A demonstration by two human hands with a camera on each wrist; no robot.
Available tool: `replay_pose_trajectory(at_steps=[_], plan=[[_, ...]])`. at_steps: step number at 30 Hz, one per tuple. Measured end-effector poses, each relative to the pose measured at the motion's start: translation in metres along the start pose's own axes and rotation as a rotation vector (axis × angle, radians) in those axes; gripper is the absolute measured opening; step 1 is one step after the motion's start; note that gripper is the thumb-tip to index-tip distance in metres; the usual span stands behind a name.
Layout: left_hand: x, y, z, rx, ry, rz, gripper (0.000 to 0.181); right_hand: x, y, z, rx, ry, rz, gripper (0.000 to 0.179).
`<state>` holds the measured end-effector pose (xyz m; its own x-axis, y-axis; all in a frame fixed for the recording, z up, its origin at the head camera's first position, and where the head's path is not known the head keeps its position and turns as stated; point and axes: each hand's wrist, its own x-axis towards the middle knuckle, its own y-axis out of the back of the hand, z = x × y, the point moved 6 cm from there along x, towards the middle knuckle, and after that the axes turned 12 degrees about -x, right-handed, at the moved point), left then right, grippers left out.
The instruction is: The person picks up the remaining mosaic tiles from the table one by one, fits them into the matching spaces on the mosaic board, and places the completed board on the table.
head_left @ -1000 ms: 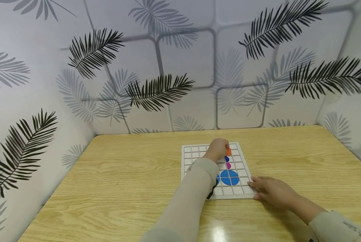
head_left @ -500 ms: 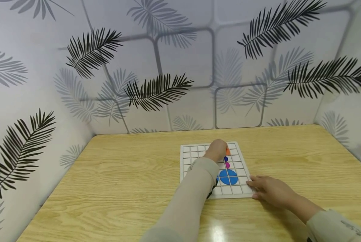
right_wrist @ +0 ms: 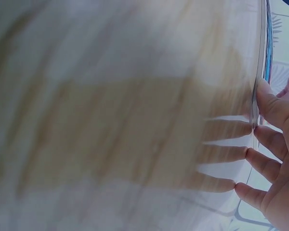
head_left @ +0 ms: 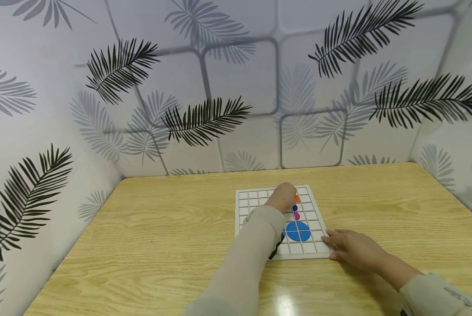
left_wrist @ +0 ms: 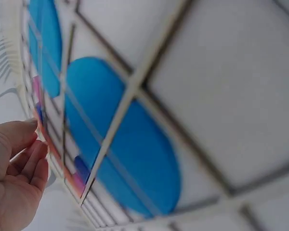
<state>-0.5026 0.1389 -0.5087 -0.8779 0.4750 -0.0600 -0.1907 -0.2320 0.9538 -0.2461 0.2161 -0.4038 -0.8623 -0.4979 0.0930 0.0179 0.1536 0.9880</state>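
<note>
A white board with a raised grid lies flat on the table. My left hand reaches over its far part, thumb and curled fingertips pinching at the edge of a flat orange piece. In the left wrist view, the fingertips meet that orange edge. Below the orange sit a small dark blue piece, a magenta one and a large blue round shape. A second blue shape is mostly hidden by the left sleeve. My right hand rests at the board's right edge, fingers extended, fingertips touching the table.
The wood-grain table extends to both sides of the board. Behind it stands a wall with a leaf pattern. The left forearm crosses the board's near-left part.
The left hand stays over the orange piece with barely any motion. The right hand keeps its place at the board's edge. The head view has shifted slightly.
</note>
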Motion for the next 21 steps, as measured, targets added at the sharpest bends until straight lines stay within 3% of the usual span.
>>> replay_pose_trajectory(at_steps=[3,5,7,9,11,14,21], plan=[[0.003,0.012,-0.001,-0.071,-0.063,0.054,0.009,0.001,0.000,0.001,-0.007,0.001,-0.002,0.041],[-0.014,0.034,0.007,-0.131,-0.084,0.051,0.017,0.001,0.000,0.003,-0.011,-0.006,-0.008,0.041],[-0.043,0.062,0.021,-0.167,-0.087,0.027,0.024,0.001,0.000,0.005,-0.012,-0.016,-0.012,0.040],[-0.083,0.095,0.035,-0.213,-0.073,-0.003,0.028,0.001,0.000,0.007,-0.009,-0.024,-0.017,0.040],[-0.115,0.117,0.042,-0.255,-0.047,-0.038,0.024,0.001,-0.002,0.008,0.002,-0.023,-0.024,0.041],[-0.140,0.132,0.037,-0.287,-0.073,-0.011,0.025,0.002,-0.004,0.009,0.010,-0.019,-0.034,0.042],[-0.164,0.154,0.007,-0.365,-0.059,0.043,0.030,0.010,-0.001,0.016,-0.016,-0.001,-0.063,0.044]])
